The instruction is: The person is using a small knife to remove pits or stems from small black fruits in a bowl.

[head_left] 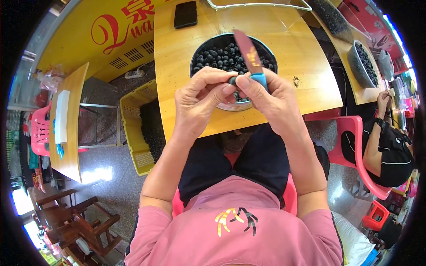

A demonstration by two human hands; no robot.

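In the head view, both hands meet over the near edge of a wooden table [284, 53], just above a round bowl [208, 42] heaped with small dark fruits [222, 55]. The right hand [266, 95] is closed around the blue handle of a knife [249, 53], thumb pressed on top, the blade pointing up and away over the bowl. The left hand [202, 95] is curled, its fingertips pinched together against the right thumb at the knife's handle; they seem to pinch one small dark fruit, though it is mostly hidden. The bowl sits at the middle of the near edge, partly covered by the hands. A black phone [185, 14] lies toward the far left corner of the table, and a wire tray [257, 4] lies at the far edge. A yellow crate [137, 119] with dark contents stands on the floor just beside the table's left edge. To the right, another person [390, 150] in black sits on a pink chair [355, 150] at a neighbouring table holding a second bowl [363, 62] of the same fruits
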